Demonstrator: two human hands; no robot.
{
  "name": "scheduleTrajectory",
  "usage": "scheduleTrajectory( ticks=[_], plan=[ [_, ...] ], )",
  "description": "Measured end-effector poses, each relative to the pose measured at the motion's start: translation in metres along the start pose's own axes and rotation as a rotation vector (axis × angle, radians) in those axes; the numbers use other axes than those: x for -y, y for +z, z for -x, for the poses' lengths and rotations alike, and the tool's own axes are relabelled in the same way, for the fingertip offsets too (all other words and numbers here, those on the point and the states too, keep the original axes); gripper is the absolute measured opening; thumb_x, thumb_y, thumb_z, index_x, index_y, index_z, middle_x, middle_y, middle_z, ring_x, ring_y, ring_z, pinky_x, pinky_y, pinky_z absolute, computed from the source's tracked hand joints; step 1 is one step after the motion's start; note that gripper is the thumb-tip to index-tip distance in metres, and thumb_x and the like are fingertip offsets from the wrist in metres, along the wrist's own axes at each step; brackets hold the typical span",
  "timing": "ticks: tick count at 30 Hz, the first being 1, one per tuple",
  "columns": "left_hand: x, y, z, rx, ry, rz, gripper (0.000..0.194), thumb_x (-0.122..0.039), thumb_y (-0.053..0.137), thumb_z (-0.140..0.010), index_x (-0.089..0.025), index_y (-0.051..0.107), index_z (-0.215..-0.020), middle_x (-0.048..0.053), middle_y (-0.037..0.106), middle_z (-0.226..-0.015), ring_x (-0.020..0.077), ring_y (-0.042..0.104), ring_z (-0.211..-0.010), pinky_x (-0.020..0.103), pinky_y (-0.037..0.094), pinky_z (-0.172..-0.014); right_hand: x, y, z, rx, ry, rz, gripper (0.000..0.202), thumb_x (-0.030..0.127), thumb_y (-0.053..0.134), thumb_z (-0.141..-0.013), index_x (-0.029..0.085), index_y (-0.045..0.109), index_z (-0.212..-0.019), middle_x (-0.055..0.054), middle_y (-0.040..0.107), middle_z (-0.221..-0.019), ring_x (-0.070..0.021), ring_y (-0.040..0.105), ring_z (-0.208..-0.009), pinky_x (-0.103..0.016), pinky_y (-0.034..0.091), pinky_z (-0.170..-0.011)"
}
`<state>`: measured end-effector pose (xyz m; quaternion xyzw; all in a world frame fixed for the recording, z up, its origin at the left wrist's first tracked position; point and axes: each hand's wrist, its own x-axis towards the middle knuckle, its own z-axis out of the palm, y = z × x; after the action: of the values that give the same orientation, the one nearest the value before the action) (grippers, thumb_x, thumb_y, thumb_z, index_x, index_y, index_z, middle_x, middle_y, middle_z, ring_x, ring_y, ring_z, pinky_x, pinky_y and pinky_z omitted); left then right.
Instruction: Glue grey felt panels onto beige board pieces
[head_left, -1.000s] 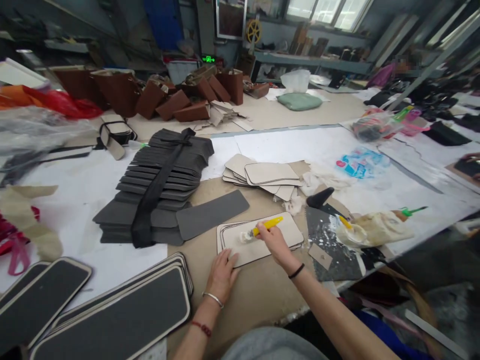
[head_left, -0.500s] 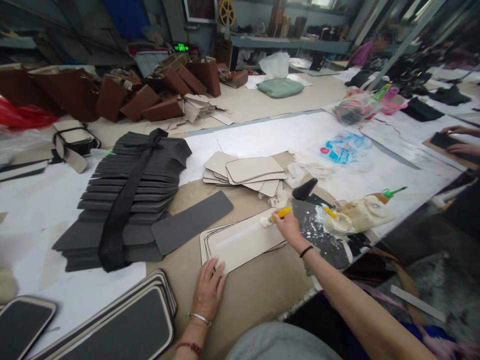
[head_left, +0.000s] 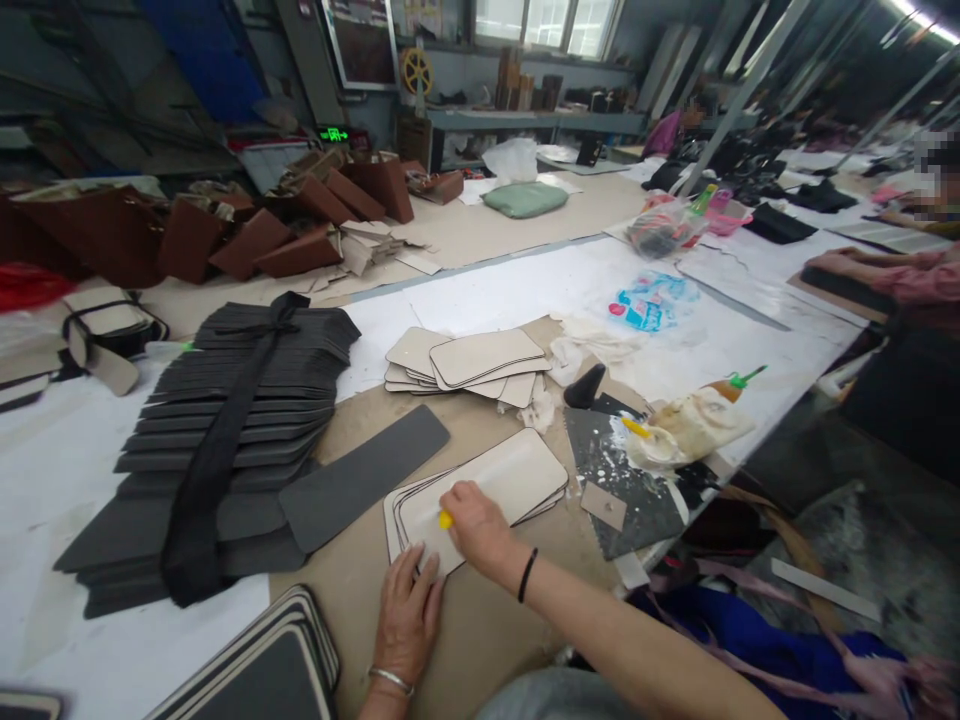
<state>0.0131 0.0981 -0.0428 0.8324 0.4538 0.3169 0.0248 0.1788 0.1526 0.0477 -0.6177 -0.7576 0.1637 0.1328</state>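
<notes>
Two hands, both at the left part of the top cream panel [head_left: 517,470]. Left hand [head_left: 409,605]: nearest the body, grasping nothing that shows, fingers extended and laid on the panel's near left corner. Right hand [head_left: 480,525]: just ahead and to the right, fingers closed round a yellow tool [head_left: 446,520]; only a bit of yellow shows, working end hidden under the hand.

Panel sits on a small uneven stack, directly ahead of the hands, most of its length running off to their right. Both hands touch or overlap it; right hand is the nearer to its middle and its far right end. Long axis slants from near left, by the left fingers, to far right; right end points toward the far side, past the splattered dark sheet [head_left: 622,500]. Panel lies flat, rounded corners, edges of lower pieces peeking out at the left and right ends.

Next out, left: loose dark grey piece [head_left: 367,475], similar slant, its near end by the tied dark bundle [head_left: 247,400]. Right: smeared container [head_left: 656,447], second yellow handle [head_left: 636,428] at it. Beyond: smaller cream pieces [head_left: 487,355], loosely piled. Farthest: green cushion [head_left: 525,200], brown bags [head_left: 300,220].
</notes>
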Motion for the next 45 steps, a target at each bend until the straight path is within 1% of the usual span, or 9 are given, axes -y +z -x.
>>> scheduleTrajectory(
  ticks=[3,5,11,15,22,25,32,39,45],
  plan=[
    [0.0,0.0,0.0,0.011,-0.005,0.025,0.023,-0.019,0.049,-0.081,-0.019,0.058,-0.103,0.012,0.056,-0.11,0.0239,0.051,-0.107,0.042,0.049,-0.085,0.028,0.015,0.001,-0.009,-0.144,-0.261,0.01,0.014,0.053,-0.077,0.019,0.057,-0.084,-0.004,0.055,-0.087,-0.0151,0.049,-0.086,-0.025,0.042,-0.077],
    [-0.001,0.0,0.001,0.017,-0.027,0.032,0.023,-0.019,0.049,-0.082,-0.019,0.058,-0.103,0.012,0.056,-0.109,0.0239,0.05,-0.108,0.042,0.048,-0.086,0.022,0.015,-0.002,-0.059,-0.112,-0.424,0.007,0.016,0.052,-0.079,0.018,0.057,-0.082,-0.003,0.056,-0.085,-0.013,0.051,-0.083,-0.024,0.042,-0.078],
    [-0.004,0.0,0.003,0.012,-0.07,0.013,0.027,-0.019,0.052,-0.08,-0.021,0.058,-0.106,0.01,0.059,-0.105,0.0229,0.05,-0.108,0.041,0.048,-0.087,-0.087,-0.031,-0.01,-0.313,0.408,-0.35,0.012,0.024,0.049,-0.078,0.016,0.057,-0.081,-0.005,0.057,-0.079,-0.0162,0.053,-0.072,-0.031,0.042,-0.074],
    [-0.005,0.0,0.001,0.011,-0.079,-0.009,0.024,-0.021,0.052,-0.081,-0.021,0.058,-0.103,0.009,0.06,-0.102,0.0226,0.052,-0.104,0.041,0.048,-0.086,-0.122,-0.058,0.011,-0.382,0.354,-0.129,0.016,0.028,0.046,-0.08,0.016,0.057,-0.08,-0.008,0.056,-0.086,-0.0197,0.052,-0.081,-0.034,0.04,-0.08],
    [-0.003,-0.002,0.0,0.016,-0.067,-0.004,0.017,-0.023,0.054,-0.08,-0.017,0.057,-0.096,0.01,0.061,-0.1,0.0232,0.053,-0.104,0.041,0.047,-0.086,-0.016,-0.016,0.043,-0.177,0.148,-0.285,0.014,0.019,0.044,-0.083,0.019,0.058,-0.08,-0.006,0.055,-0.082,-0.0172,0.051,-0.081,-0.03,0.042,-0.077],
    [-0.002,-0.002,0.0,0.002,-0.068,0.022,0.014,-0.024,0.053,-0.081,-0.018,0.058,-0.093,0.01,0.062,-0.1,0.0226,0.054,-0.103,0.04,0.047,-0.086,-0.008,-0.004,0.044,-0.156,0.125,-0.491,0.011,0.021,0.047,-0.082,0.02,0.058,-0.079,-0.004,0.057,-0.081,-0.0147,0.053,-0.08,-0.027,0.043,-0.076],
    [-0.001,-0.002,-0.001,-0.015,-0.04,0.014,0.014,-0.025,0.054,-0.08,-0.019,0.058,-0.092,0.01,0.062,-0.099,0.0226,0.054,-0.103,0.04,0.047,-0.085,-0.12,-0.067,0.068,-0.462,0.465,-0.214,0.024,0.037,0.045,-0.08,0.017,0.058,-0.079,-0.008,0.058,-0.084,-0.0187,0.054,-0.077,-0.034,0.042,-0.078],
    [0.004,-0.001,-0.001,-0.033,0.042,-0.001,0.019,-0.028,0.051,-0.081,-0.019,0.055,-0.097,0.011,0.06,-0.101,0.0243,0.055,-0.099,0.041,0.046,-0.083,-0.164,-0.162,0.115,-0.692,0.653,0.007,0.032,0.043,0.044,-0.079,0.016,0.063,-0.081,-0.01,0.065,-0.082,-0.0218,0.059,-0.077,-0.033,0.042,-0.074],
    [0.007,0.002,-0.001,-0.033,0.086,-0.011,0.019,-0.03,0.047,-0.082,-0.021,0.052,-0.098,0.011,0.058,-0.101,0.0243,0.055,-0.096,0.041,0.046,-0.081,-0.223,-0.178,0.12,-0.565,0.825,0.135,0.033,0.041,0.045,-0.079,0.013,0.063,-0.082,-0.01,0.065,-0.074,-0.0207,0.059,-0.067,-0.03,0.041,-0.064]
  ],
)
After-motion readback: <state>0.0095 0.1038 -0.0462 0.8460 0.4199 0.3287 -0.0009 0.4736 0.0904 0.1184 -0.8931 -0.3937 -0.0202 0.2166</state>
